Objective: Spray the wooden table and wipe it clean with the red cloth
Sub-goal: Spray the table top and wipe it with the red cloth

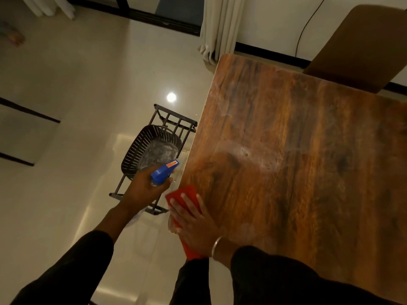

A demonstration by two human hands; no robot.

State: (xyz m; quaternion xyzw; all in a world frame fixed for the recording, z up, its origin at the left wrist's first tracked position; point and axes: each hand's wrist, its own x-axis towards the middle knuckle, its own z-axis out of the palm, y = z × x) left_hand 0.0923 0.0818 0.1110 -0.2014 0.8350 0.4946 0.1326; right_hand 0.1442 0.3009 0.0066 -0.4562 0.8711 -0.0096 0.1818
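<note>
The wooden table [297,150] fills the right half of the view, with a pale wet patch near its middle left. My right hand [193,225] lies flat on the red cloth [187,194], pressing it on the table's near left edge. My left hand [143,190] grips a spray bottle with a blue trigger head [164,171], held just off the table's left edge with the nozzle toward the tabletop. The bottle's body is hidden by my hand.
A dark perforated basket [143,150] sits on a black metal rack [174,122] on the tiled floor left of the table. A brown chair back [363,47] stands at the table's far right. Curtains [218,25] hang beyond the far corner.
</note>
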